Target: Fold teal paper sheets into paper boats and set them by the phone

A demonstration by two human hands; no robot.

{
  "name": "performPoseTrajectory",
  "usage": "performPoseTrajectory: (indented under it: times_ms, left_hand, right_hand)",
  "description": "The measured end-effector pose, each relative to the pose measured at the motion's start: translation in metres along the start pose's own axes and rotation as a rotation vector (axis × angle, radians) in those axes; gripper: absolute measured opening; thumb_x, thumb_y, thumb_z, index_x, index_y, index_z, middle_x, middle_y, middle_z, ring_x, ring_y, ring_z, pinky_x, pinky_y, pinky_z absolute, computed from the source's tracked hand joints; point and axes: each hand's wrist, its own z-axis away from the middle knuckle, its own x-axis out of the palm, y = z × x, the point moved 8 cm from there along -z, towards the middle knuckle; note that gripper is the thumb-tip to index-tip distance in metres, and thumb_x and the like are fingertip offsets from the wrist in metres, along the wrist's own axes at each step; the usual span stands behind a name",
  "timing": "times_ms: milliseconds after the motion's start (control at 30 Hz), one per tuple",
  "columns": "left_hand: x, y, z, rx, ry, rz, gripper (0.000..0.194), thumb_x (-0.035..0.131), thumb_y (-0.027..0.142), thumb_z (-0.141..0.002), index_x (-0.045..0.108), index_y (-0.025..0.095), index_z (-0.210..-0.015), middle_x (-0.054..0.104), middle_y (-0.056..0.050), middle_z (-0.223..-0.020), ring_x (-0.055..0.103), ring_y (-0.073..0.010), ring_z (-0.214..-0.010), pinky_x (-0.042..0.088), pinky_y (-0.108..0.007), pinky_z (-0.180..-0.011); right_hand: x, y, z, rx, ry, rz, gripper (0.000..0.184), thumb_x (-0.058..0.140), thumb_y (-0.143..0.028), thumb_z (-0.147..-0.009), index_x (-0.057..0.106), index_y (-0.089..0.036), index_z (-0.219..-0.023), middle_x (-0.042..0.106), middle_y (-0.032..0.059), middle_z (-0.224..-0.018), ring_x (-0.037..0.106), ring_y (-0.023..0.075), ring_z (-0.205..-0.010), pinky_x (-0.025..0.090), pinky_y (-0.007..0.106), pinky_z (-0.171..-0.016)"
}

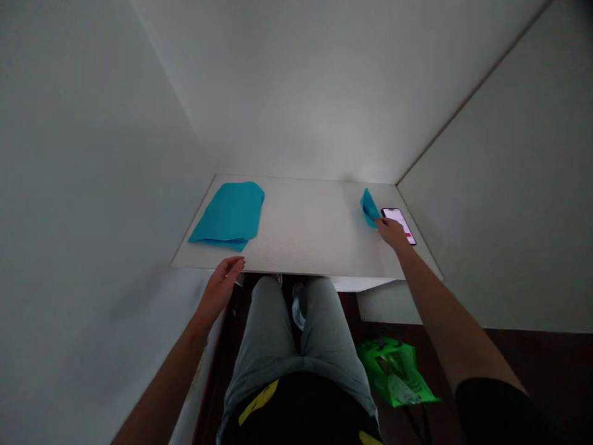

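My right hand reaches across the white table and pinches a small folded teal cloth at the back right. Just right of that hand lies a phone with a lit screen. My left hand hovers at the table's near edge, fingers loosely together and holding nothing. A larger folded teal cloth lies flat on the table's left side, a little beyond my left hand.
White walls close the table in on the left, back and right. My legs in grey trousers are under the table's front edge. A green plastic bag lies on the dark floor to my right.
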Motion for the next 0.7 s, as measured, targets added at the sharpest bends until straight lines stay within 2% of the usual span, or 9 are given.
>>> performPoseTrajectory:
  times_ms: [67, 167, 233, 300, 400, 500, 533, 600, 700]
  left_hand:
    - [-0.005, 0.012, -0.009, 0.154, 0.016, -0.172, 0.060, 0.065, 0.073, -0.093, 0.069, 0.022, -0.124, 0.074, -0.012, -0.127, 0.070, -0.0314, -0.122, 0.061, -0.048, -0.102]
    - [0.001, 0.030, -0.026, 0.387, 0.011, -0.459, 0.041, 0.068, 0.048, -0.096, 0.067, 0.023, -0.128, 0.070, -0.013, -0.134, 0.064, -0.0325, -0.132, 0.055, -0.052, -0.115]
    - [0.005, 0.037, -0.044, 0.456, 0.033, -0.613, 0.044, 0.069, 0.035, -0.096, 0.063, 0.021, -0.138, 0.067, -0.015, -0.140, 0.061, -0.0321, -0.137, 0.049, -0.052, -0.123]
    - [0.011, 0.039, -0.064, 0.471, 0.051, -0.744, 0.055, 0.070, 0.025, -0.093, 0.059, 0.017, -0.147, 0.063, -0.017, -0.148, 0.058, -0.0328, -0.141, 0.047, -0.050, -0.125]
    - [0.022, 0.040, -0.090, 0.459, 0.024, -0.914, 0.062, 0.068, 0.015, -0.091, 0.058, 0.015, -0.152, 0.061, -0.018, -0.155, 0.057, -0.0351, -0.144, 0.048, -0.050, -0.122]
    - [0.026, 0.042, -0.104, 0.428, -0.025, -0.984, 0.033, 0.063, 0.018, -0.100, 0.073, 0.020, -0.131, 0.073, -0.013, -0.138, 0.066, -0.0339, -0.131, 0.052, -0.050, -0.113]
    - [0.023, 0.045, -0.107, 0.424, -0.024, -0.980, 0.024, 0.061, 0.022, -0.103, 0.076, 0.021, -0.123, 0.076, -0.012, -0.132, 0.069, -0.0331, -0.125, 0.053, -0.049, -0.110]
    - [0.015, 0.056, -0.109, 0.448, 0.018, -0.940, 0.020, 0.058, 0.027, -0.108, 0.077, 0.022, -0.114, 0.079, -0.010, -0.123, 0.072, -0.0316, -0.118, 0.054, -0.048, -0.106]
    - [0.002, 0.084, -0.101, 0.569, 0.108, -0.823, 0.022, 0.056, 0.031, -0.112, 0.075, 0.021, -0.115, 0.080, -0.010, -0.120, 0.074, -0.0284, -0.114, 0.055, -0.043, -0.105]
  right_hand:
    - [0.004, 0.005, -0.012, 0.021, 0.015, 0.031, 0.042, 0.057, -0.042, -0.105, 0.084, -0.012, -0.116, 0.079, 0.0206, -0.111, 0.069, 0.0316, -0.104, 0.045, 0.037, -0.086]
    - [-0.005, 0.013, -0.012, 0.067, 0.267, 0.042, 0.049, 0.058, -0.049, -0.104, 0.079, -0.017, -0.136, 0.064, 0.0286, -0.144, 0.057, 0.0407, -0.127, 0.040, 0.053, -0.102]
    - [-0.007, 0.014, 0.005, 0.056, 0.432, -0.025, 0.051, 0.056, -0.050, -0.104, 0.075, -0.019, -0.140, 0.058, 0.0276, -0.151, 0.048, 0.0426, -0.137, 0.035, 0.060, -0.108]
    - [-0.001, 0.010, 0.034, -0.022, 0.514, -0.077, 0.053, 0.055, -0.054, -0.102, 0.073, -0.019, -0.138, 0.058, 0.0264, -0.147, 0.046, 0.0426, -0.136, 0.033, 0.063, -0.111]
    - [0.029, -0.006, 0.088, -0.246, 0.435, -0.128, 0.055, 0.050, -0.063, -0.102, 0.071, -0.023, -0.134, 0.057, 0.0219, -0.142, 0.048, 0.0429, -0.133, 0.033, 0.067, -0.111]
    - [0.060, -0.013, 0.132, -0.372, 0.346, -0.163, 0.053, 0.048, -0.064, -0.103, 0.071, -0.025, -0.132, 0.058, 0.0177, -0.134, 0.054, 0.0397, -0.124, 0.038, 0.064, -0.108]
    - [0.067, -0.015, 0.141, -0.402, 0.328, -0.177, 0.052, 0.048, -0.063, -0.103, 0.071, -0.025, -0.130, 0.059, 0.0166, -0.132, 0.055, 0.0385, -0.121, 0.040, 0.062, -0.107]
    - [0.076, -0.017, 0.150, -0.458, 0.305, -0.203, 0.048, 0.050, -0.062, -0.102, 0.071, -0.026, -0.127, 0.061, 0.0155, -0.128, 0.058, 0.0364, -0.115, 0.042, 0.059, -0.105]
    - [0.075, -0.021, 0.151, -0.509, 0.308, -0.253, 0.046, 0.054, -0.060, -0.102, 0.070, -0.024, -0.126, 0.063, 0.0151, -0.125, 0.062, 0.0330, -0.105, 0.044, 0.057, -0.104]
